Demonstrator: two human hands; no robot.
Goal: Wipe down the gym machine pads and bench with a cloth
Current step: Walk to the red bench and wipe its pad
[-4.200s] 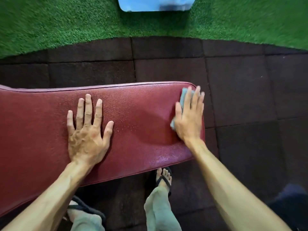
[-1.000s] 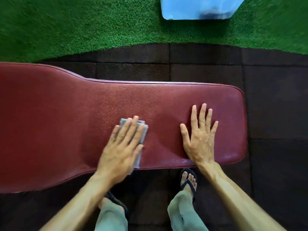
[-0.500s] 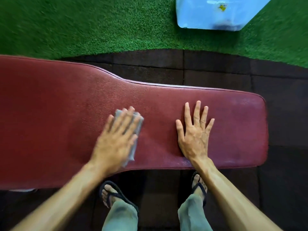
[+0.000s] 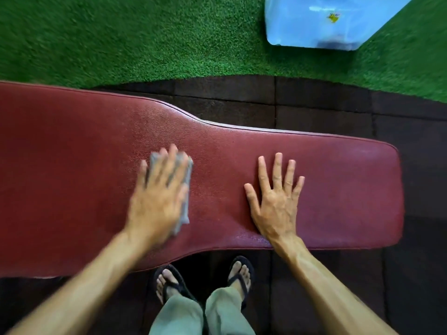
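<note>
The fingers (image 4: 169, 165) of the left hand (image 4: 158, 197) lie straight and blurred, pressing a grey cloth (image 4: 185, 189) flat on the red padded table (image 4: 72, 177) at centre-left of the frame. The right hand (image 4: 274, 201) rests flat at centre-right, fingers spread, holding nothing. A pale blue container (image 4: 314, 22) sits on green turf (image 4: 121, 37), upper right.
</note>
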